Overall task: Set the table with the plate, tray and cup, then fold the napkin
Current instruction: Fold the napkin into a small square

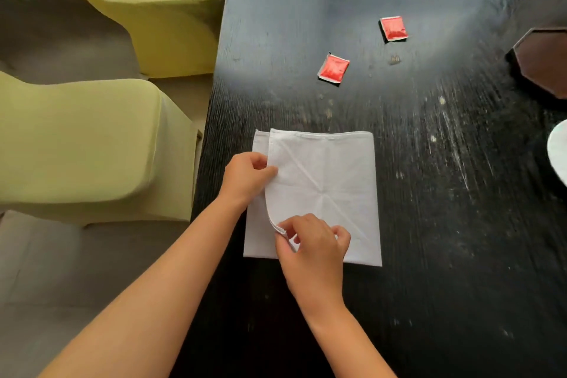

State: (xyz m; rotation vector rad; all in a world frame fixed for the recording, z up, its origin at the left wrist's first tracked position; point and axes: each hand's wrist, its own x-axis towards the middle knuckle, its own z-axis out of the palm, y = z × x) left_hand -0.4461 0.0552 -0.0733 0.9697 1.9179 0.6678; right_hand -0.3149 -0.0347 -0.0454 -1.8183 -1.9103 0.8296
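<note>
1. The white napkin (322,187) lay flat on the dark table (429,224), near the table's left edge, already doubled over once by the looks of it.
2. Left hand (245,176) was pinching the top layer's loose left edge about halfway up; right hand (313,242) was pinching that same edge at the near corner, fingers curled round the hem.
3. So both hands sat on the left side of the cloth, the loose edge ran near-to-far, and the crisp folded side was over on the right. My guess is the next fold had to go across, left to right.
4. Plate (558,153) and tray (543,61) only peeked in at the far right; no cup in view.
5. Two red sachets (333,68) sat further back.
</note>
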